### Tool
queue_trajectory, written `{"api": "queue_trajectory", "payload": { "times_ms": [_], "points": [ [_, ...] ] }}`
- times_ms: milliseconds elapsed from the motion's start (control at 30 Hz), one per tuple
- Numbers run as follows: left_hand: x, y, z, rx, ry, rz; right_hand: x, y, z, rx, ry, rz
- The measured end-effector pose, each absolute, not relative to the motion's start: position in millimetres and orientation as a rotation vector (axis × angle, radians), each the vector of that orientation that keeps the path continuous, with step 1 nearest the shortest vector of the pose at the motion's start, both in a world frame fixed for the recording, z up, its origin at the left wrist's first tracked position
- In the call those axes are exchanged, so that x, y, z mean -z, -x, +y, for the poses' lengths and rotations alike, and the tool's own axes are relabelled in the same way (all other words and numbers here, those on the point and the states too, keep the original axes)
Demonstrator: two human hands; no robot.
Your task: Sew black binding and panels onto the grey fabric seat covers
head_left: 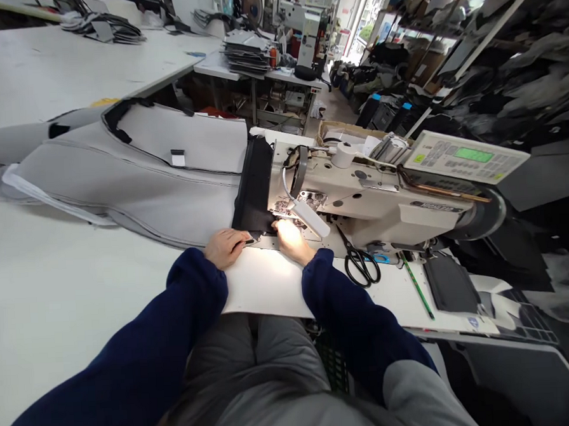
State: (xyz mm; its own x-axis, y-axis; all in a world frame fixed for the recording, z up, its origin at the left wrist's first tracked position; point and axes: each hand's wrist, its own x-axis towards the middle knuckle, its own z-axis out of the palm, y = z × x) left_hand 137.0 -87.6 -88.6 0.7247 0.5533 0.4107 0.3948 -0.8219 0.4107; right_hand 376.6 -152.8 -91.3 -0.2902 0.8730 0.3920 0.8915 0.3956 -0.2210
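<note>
A large grey fabric panel [179, 202] with a black border strip [255, 183] lies across the table, its black edge reaching the sewing machine [354, 190]. My left hand [226, 246] is at the near corner of the black border, fingers pressed together on the fabric. Close to the needle area, my right hand [291, 239] has its fingertips closed on the near edge of the same border. A small white lamp [309, 218] on the machine lights the right hand brightly. The needle and presser foot are hard to make out.
Black-handled scissors [362, 264] lie right of my right hand, with a green pencil [418, 288] and a dark flat pad [451, 284] farther right. The machine's control panel [467, 156] stands behind. Stacked dark pieces [246, 53] sit on a table beyond.
</note>
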Motion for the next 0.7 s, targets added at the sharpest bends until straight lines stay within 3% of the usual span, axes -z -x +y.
{"api": "queue_trajectory", "payload": {
  "times_ms": [233,500,700],
  "points": [
    [85,-132,-67,-0.715,-2.669,0.673,89,-379,-152,-0.033,1.47,-2.235],
    [85,-128,-54,-0.747,-2.732,0.63,86,-371,-164,0.116,1.581,-2.282],
    [50,-141,-90,-0.733,-2.437,0.959,83,-361,-187,0.102,1.633,-2.279]
  ]
}}
